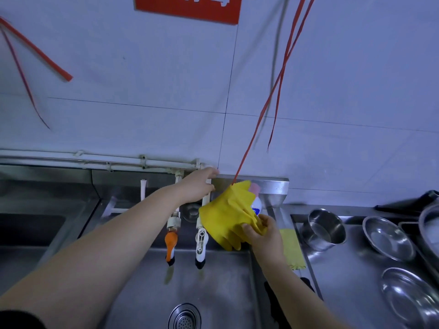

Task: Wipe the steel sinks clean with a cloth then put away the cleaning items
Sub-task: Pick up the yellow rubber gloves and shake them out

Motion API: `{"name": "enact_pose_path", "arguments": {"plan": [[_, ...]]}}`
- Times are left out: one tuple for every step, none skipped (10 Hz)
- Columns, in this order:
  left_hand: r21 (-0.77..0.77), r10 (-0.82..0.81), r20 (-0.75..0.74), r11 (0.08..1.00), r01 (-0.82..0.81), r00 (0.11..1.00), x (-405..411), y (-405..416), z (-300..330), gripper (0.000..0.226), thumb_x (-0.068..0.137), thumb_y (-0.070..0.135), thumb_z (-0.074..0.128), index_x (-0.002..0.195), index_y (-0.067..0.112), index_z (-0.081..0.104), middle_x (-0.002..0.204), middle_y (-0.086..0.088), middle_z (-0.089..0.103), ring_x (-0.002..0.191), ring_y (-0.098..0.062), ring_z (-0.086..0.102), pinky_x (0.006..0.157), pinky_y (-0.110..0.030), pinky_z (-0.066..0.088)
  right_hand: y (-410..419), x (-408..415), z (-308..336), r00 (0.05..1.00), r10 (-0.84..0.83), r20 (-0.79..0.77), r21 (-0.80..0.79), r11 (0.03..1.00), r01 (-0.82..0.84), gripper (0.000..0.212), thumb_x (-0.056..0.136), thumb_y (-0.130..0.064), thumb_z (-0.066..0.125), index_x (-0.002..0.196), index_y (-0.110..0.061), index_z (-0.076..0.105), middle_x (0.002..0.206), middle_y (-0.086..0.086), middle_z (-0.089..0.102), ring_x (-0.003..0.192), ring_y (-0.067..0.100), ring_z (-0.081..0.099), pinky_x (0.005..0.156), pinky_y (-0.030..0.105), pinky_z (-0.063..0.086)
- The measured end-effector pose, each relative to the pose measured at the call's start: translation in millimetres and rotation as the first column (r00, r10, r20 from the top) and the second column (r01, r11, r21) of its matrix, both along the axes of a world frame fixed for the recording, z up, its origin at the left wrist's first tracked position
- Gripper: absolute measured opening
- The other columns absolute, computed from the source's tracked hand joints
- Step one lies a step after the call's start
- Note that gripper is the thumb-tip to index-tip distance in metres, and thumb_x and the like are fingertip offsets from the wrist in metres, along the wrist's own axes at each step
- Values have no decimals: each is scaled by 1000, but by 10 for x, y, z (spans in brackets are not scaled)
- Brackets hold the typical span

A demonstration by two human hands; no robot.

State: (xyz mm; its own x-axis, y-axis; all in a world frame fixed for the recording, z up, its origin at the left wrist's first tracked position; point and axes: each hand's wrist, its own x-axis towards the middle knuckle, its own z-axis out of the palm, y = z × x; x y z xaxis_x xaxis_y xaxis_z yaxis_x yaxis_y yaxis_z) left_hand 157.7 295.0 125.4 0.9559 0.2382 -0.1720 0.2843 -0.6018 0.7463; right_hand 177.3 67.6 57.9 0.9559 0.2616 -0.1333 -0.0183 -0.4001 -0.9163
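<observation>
My right hand grips the lower edge of yellow rubber gloves, which hang against the back of the steel sink. My left hand reaches to the white pipe behind the taps, its fingers around the pipe next to the gloves' upper end. A white bottle with a pink cap stands behind the gloves, mostly hidden. A yellow cloth lies flat on the rim to the right of the sink.
Two taps, one orange and one white, hang over the sink with its drain. A second basin lies left. Steel pot and bowls sit on the right counter. Red strings dangle from above.
</observation>
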Motion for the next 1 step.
{"name": "enact_pose_path", "arguments": {"plan": [[-47, -4, -4, 999, 4, 1000, -253, 38, 1, 46, 92, 2, 42, 135, 18, 44, 136, -4, 50, 113, -15, 55, 94, -27, 44, 6, -72, 17, 992, -97, 84, -59, 993, 102, 63, 80, -28, 72, 134, -15, 44, 128, 3, 49, 116, 18, 48, 88, 34, 47]]}}
